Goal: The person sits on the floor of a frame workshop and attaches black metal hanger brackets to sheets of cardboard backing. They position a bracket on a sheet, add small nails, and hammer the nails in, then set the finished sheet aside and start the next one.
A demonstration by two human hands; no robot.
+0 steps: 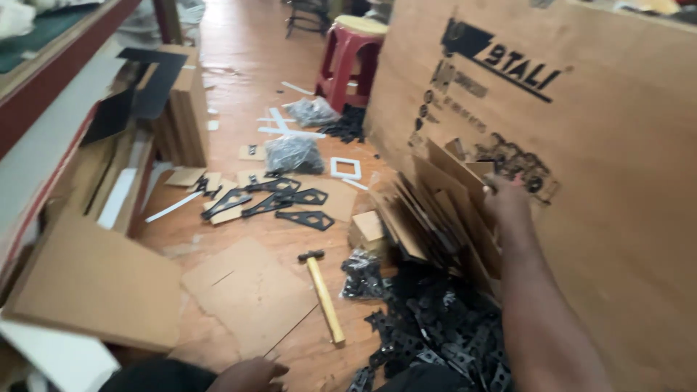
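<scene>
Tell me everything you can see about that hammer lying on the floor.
The hammer lies flat on the wooden floor, apart from both hands. It has a small dark head, probably metal, and a long pale yellow handle that looks like wood. The head points away from the person, the handle running back toward them at a slight slant. It sits between a brown cardboard sheet and a heap of black flat parts. Nothing seems to rest on it.

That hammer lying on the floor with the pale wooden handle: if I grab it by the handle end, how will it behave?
The hammer looks rigid, so it likely won't flex. Its dark head probably makes it head-heavy, dipping when lifted by the far handle end. Lying flat on the wooden floor, it seems unlikely to roll.
</scene>
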